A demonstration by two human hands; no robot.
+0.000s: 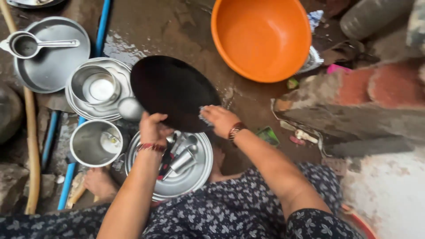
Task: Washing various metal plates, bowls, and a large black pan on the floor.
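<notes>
1. We see the left hand gripping the near rim of a black pan, which is held tilted above the wet ground.
2. The right hand is closed on a scrubber — pressed against the pan's lower right edge.
3. Below the pan lies a steel plate with cups and spoons on it, just in front of the person's knees.
4. To the left we find a steel pot, a stack of plates with a bowl on top, and a tray bearing a small ladle-cup.
5. An orange basin sits beyond the pan — apart from it.
</notes>
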